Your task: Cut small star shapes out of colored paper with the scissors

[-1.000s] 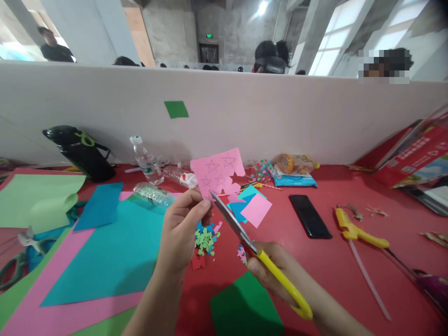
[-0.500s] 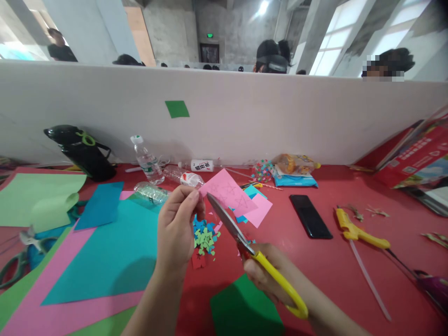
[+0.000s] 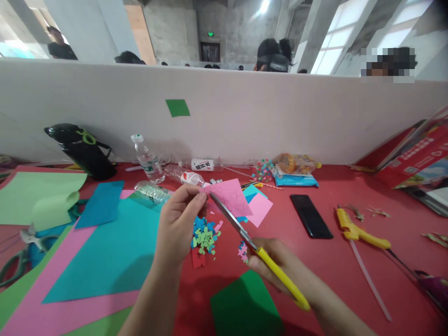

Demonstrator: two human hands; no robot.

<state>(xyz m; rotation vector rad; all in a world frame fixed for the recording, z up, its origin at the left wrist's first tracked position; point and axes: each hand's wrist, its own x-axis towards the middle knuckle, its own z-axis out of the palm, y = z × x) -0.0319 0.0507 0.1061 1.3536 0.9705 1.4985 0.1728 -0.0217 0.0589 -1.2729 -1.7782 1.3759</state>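
My left hand (image 3: 180,223) pinches the near corner of a small pink paper sheet (image 3: 231,196) with stars drawn on it, held above the red table (image 3: 329,261). Gripped in my right hand (image 3: 271,263) are yellow-handled scissors (image 3: 257,252), whose blades reach up to the pink sheet's lower edge. Below the hands lies a heap of small coloured paper scraps (image 3: 203,238). A dark green sheet (image 3: 245,308) lies under my right wrist.
Large teal (image 3: 105,252), pink and green sheets cover the left. Plastic bottles (image 3: 149,161) and a black flask (image 3: 82,149) stand by the white partition (image 3: 280,116). A black phone (image 3: 311,216), a yellow glue gun (image 3: 360,231) and red boxes (image 3: 413,158) lie to the right.
The pink sheet has tipped from upright to nearly flat and turned in my left hand. The scissors have shifted slightly, blades now at the sheet's edge.
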